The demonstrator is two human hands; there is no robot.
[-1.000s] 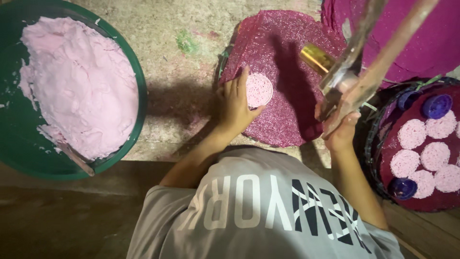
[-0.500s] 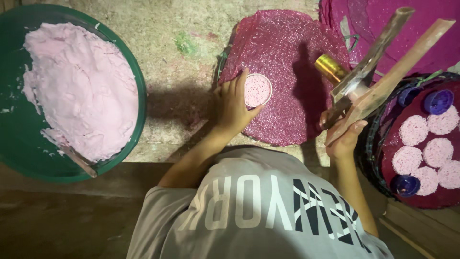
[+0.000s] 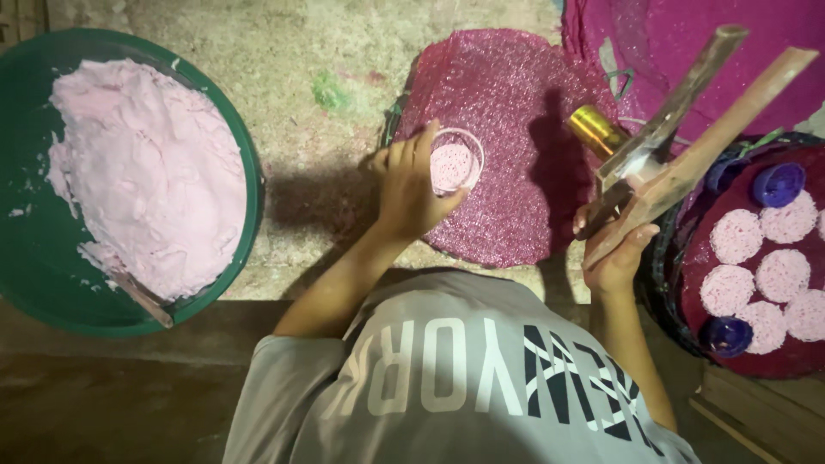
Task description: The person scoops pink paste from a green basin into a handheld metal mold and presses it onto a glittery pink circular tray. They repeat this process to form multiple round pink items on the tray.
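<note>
My left hand point(image 3: 411, 187) grips a small round ring mould point(image 3: 455, 161) filled with pink dough, held on the pink glittery mat point(image 3: 507, 129) in front of me. My right hand point(image 3: 614, 258) holds a wooden press point(image 3: 687, 137) made of two long wooden bars, raised and tilted up to the right. A gold cylinder point(image 3: 595, 131) shows at the lower end of the press. The press hangs apart from the mould, to its right.
A green basin point(image 3: 34, 258) at the left holds a large mass of pink dough point(image 3: 146, 172) with a stick in it. At the right, a dark round tray point(image 3: 687, 335) carries several pink discs point(image 3: 756, 275) and purple caps point(image 3: 778, 183). More pink sheets lie at the top right.
My left hand has lifted and tipped the dough-filled ring on the mat. My right hand has swung the wooden press outward to the right, away from the mat.
</note>
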